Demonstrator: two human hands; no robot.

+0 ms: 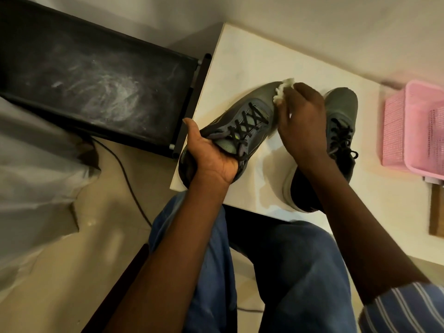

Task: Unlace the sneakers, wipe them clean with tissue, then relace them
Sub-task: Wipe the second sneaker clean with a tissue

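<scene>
Evidently to steady it for wiping, the left hand (pixel 211 152) grips the sneaker (pixel 242 126) heel while the right hand (pixel 302 121), at 3 o'clock, pinches tissue (pixel 282 91) against its toe.

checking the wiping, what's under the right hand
A wad of white tissue pokes out from under the right hand, against the toe of the held sneaker. The hand covers the contact itself.

This looks like a room in someone's home, not a workplace. A small white desk (pixel 242 68) sits against a plain pale wall (pixel 312 25), with a pink plastic basket (pixel 413 126) at its right end. To the left stands a dusty black fabric rack (pixel 96 80), a cable (pixel 125 174) trailing over the beige tiled floor (pixel 72 248), and white cloth (pixel 31 159) draped nearby.
</scene>
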